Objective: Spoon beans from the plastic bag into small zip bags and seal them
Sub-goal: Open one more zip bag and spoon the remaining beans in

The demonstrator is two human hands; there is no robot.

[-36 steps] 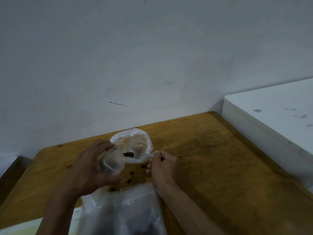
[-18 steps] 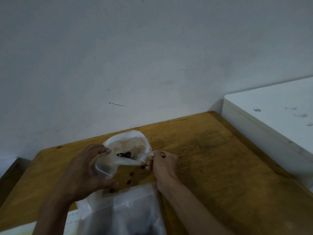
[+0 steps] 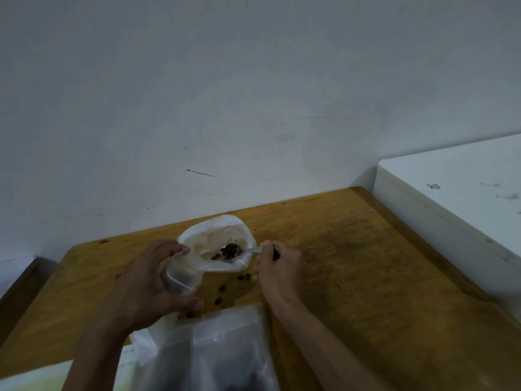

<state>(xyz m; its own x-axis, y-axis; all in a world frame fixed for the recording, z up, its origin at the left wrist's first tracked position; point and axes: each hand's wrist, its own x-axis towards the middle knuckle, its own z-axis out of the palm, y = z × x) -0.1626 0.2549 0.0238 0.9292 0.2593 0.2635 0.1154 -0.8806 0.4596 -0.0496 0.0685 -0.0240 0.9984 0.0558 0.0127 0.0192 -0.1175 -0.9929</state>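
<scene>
- No writing is showing legibly anywhere: the small zip bag (image 3: pixel 214 249), the big plastic bag (image 3: pixel 214 354) and the wall (image 3: pixel 253 94) are looking unmarked.

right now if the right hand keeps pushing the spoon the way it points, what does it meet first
The right hand points the spoon leftward into the open small zip bag. It would probably meet the bag's inner wall first, then the left hand gripping it; depth is unclear.

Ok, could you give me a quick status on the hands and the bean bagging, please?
Left hand grips small zip bag, mouth open. Right hand holds spoon, beans at the mouth. Loose beans on table; nothing blocking.
</scene>
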